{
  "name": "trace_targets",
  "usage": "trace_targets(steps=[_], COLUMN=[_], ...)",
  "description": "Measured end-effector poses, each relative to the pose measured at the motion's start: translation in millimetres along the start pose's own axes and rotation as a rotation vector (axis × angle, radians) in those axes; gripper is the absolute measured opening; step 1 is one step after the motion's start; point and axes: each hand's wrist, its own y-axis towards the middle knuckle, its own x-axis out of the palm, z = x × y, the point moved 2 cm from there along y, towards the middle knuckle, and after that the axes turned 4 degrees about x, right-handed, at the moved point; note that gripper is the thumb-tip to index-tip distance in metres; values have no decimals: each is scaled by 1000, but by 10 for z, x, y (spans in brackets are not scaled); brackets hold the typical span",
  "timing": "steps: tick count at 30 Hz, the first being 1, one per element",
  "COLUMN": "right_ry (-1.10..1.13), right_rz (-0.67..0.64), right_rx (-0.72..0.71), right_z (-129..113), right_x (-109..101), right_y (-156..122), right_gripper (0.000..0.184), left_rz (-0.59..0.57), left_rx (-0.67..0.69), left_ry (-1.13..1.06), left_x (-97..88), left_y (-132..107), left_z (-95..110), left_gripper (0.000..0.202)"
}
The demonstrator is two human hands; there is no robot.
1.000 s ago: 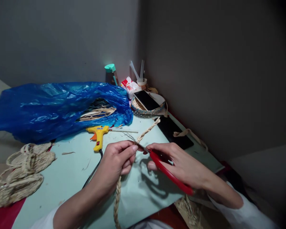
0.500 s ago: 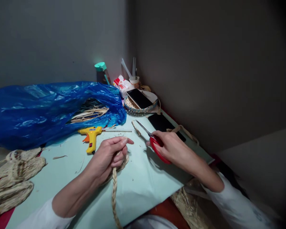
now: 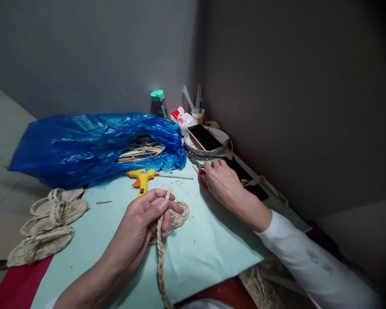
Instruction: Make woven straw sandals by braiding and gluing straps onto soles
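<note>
Tabletop [image 3: 212,246] lies bare between braid [image 3: 161,257] and edge.

The pale green table [image 3: 209,244] holds a blue bag [image 3: 83,141]; a yellow glue gun [image 3: 143,177]; straw coils [image 3: 46,225]; a straw braid [image 3: 161,257]; a round basket [image 3: 197,151].

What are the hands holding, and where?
Left hand pinches the straw braid near its end. Right hand covers the red handle of the scissors; grip unclear.

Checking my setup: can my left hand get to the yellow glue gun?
Probably yes: the glue gun lies just beyond the left hand, nothing between them, though that hand grips the braid.
</note>
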Motion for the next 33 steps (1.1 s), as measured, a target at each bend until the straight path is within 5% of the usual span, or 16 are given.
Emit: trace_targets(steps=[7, 13, 23, 33], right_ry=[-100, -173, -212, 2], right_rz=[-47, -57, 2, -21], right_rx=[-114, -104, -67, 8], right_z=[-190, -258, -261, -217], right_x=[-10, 117, 203, 116], right_y=[5, 87, 145, 377], right_gripper=[21, 34, 35, 38], left_rz=[30, 201, 308, 269], left_rx=[148, 237, 233, 242], left_ry=[175, 138, -110, -174], left_x=[-87, -214, -420, -542], left_y=[-77, -48, -132, -112], left_z=[49, 130, 406, 417], left_gripper=[13, 10, 24, 22])
